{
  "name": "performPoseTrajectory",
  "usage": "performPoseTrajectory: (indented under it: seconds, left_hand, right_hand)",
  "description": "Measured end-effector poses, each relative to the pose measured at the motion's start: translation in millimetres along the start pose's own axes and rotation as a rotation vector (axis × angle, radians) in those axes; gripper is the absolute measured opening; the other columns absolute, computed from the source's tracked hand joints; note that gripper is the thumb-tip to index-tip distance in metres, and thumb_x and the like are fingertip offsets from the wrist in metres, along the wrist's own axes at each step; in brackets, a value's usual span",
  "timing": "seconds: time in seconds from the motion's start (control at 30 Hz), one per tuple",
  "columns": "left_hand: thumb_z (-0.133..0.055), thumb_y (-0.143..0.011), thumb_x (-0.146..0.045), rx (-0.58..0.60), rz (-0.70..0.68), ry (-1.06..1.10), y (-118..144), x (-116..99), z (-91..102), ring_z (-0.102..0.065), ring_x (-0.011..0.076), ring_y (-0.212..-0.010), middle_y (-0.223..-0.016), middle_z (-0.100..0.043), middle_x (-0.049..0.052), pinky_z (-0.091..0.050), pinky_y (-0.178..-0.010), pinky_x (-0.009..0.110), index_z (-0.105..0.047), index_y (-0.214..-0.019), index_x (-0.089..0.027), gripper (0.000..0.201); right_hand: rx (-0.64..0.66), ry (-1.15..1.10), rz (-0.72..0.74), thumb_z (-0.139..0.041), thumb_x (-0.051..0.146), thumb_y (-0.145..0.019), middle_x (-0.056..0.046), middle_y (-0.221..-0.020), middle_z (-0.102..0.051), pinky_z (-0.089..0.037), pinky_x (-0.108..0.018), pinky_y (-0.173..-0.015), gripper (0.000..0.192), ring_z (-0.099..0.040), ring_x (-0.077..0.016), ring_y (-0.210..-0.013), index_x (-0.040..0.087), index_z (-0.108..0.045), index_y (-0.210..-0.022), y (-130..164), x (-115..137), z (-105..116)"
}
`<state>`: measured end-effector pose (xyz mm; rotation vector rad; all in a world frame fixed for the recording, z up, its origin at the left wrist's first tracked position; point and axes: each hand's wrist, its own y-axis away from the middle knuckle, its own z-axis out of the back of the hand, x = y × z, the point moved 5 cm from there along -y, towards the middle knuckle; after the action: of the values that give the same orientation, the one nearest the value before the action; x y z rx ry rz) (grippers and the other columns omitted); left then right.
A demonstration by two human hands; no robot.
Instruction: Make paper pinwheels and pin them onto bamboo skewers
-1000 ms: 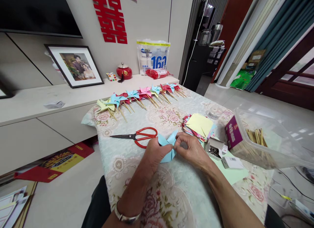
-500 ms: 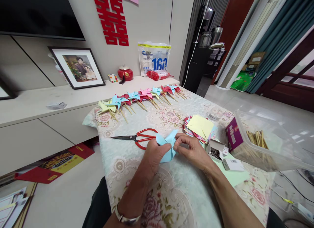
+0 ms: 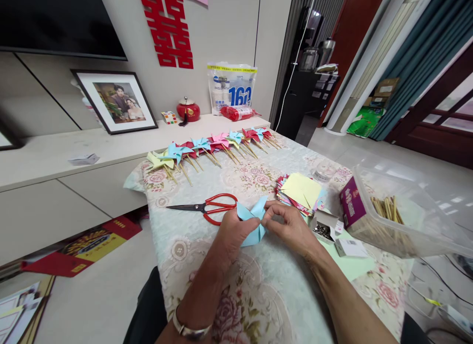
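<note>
1. The left hand (image 3: 233, 230) pinches the left side of a light blue folded paper (image 3: 253, 224), thumb and fingers closed on it, over the middle of the table (image 3: 185, 245), a little toward its near edge.
2. Just left of that hand, red-handled scissors (image 3: 209, 207) lie flat on the floral cloth, blades pointing at the table's left edge.
3. Along the far edge a row of finished paper pinwheels (image 3: 207, 147) on wooden sticks lies side by side, yellow at the left end, blue and pink toward the right.
4. The right hand (image 3: 291, 228) meets the left at the paper's centre, fingertips closed on its folded flaps.
5. Right of the hands, a stack of coloured paper squares (image 3: 301, 191) sits with a yellow sheet on top.
6. Beside it, nearer the right edge, a small open box (image 3: 324, 227) holds dark metal pins.
7. At the right edge a clear plastic tub (image 3: 402, 216) holds wooden sticks (image 3: 386, 206).
</note>
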<state>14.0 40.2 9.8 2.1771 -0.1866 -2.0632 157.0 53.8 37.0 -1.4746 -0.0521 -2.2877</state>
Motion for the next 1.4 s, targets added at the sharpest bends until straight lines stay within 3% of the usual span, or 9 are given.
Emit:
performPoseTrajectory:
  seconds: [0.73,0.97,1.23,1.3,1.4]
  left_hand:
    - [-0.065,-0.059,-0.025,-0.006,0.007,0.016,3,-5,-0.2,-0.036,0.0087,-0.048,-0.050,-0.042,-0.006,-0.028,-0.044,0.022,-0.050,-0.054,-0.018,0.017]
    - [-0.068,-0.058,-0.026,-0.029,0.020,0.078,1,-1,1.5,-0.040,0.0096,-0.048,-0.051,-0.049,-0.004,-0.032,-0.047,0.023,-0.055,-0.055,-0.017,0.016]
    - [-0.068,-0.057,-0.024,-0.021,0.037,0.127,0,3,-1.0,-0.040,0.0089,-0.047,-0.050,-0.049,-0.005,-0.032,-0.046,0.022,-0.055,-0.053,-0.017,0.015]
    - [-0.068,-0.058,-0.023,-0.013,0.041,0.144,-2,5,-1.5,-0.040,0.0091,-0.047,-0.051,-0.051,-0.005,-0.033,-0.047,0.022,-0.055,-0.053,-0.017,0.015]
    - [-0.069,-0.057,-0.023,-0.052,0.068,0.169,-4,10,-0.4,-0.039,0.0093,-0.045,-0.048,-0.048,-0.005,-0.030,-0.046,0.023,-0.054,-0.053,-0.018,0.016]
  right_hand:
    - [0.012,-0.033,0.012,-0.060,0.014,-0.077,-0.002,-0.082,-0.062,-0.041,-0.030,-0.077,0.012,-0.057,-0.0181,-0.082,0.018,-0.063,-0.066,0,3,0]
    - [-0.010,-0.056,-0.032,-0.063,0.018,-0.077,-0.005,-0.100,-0.066,-0.040,-0.032,-0.091,0.008,-0.060,-0.0218,-0.101,0.018,-0.067,-0.070,1,2,4]
    - [-0.030,0.007,0.012,-0.066,0.020,-0.078,-0.004,-0.094,-0.068,-0.044,-0.033,-0.088,0.009,-0.063,-0.0213,-0.095,0.019,-0.067,-0.069,0,5,6]
    - [-0.079,0.015,0.025,-0.066,0.025,-0.081,-0.007,-0.102,-0.070,-0.043,-0.037,-0.094,0.008,-0.062,-0.0236,-0.104,0.020,-0.069,-0.075,2,7,14]
    - [-0.262,0.009,0.028,-0.065,0.032,-0.086,-0.009,-0.117,-0.069,-0.043,-0.040,-0.099,0.014,-0.061,-0.0255,-0.114,0.021,-0.072,-0.089,10,11,40]
